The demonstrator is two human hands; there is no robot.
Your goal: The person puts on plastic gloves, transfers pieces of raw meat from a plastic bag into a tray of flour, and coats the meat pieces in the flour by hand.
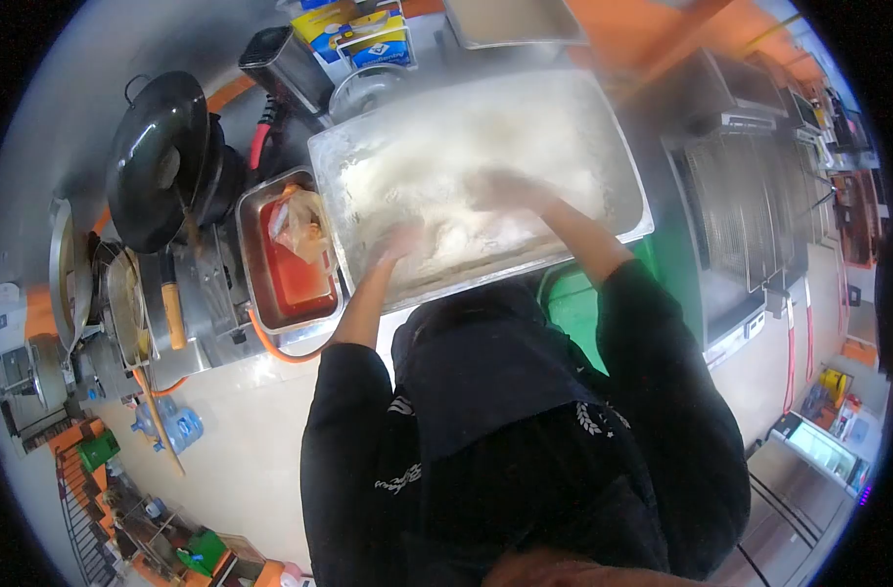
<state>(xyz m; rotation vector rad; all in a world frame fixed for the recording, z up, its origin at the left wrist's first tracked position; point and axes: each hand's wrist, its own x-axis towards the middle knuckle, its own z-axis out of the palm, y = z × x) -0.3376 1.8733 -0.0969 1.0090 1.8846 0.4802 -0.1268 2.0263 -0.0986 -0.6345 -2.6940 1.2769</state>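
A large shallow metal tray (436,291) lies across the counter in front of me, filled with white powder that looks like flour (466,117). My left hand (399,240) is at the near left part of the powder, and my right hand (510,191) is over or in the powder near the middle. Both are smeared by motion and look dusted white, so their fingers cannot be made out. Small pale lumps (451,240) show between the hands. Left of the tray, a deep metal pan (246,235) holds red liquid and a clear plastic bag (301,223).
A dark wok (153,166) stands at the left, near a wooden handle (173,313). Behind the tray are a metal container (285,73), a red-handled tool (260,145) and another tray (510,20). Fryer baskets (735,205) are at the right; a green tub (573,303) sits below.
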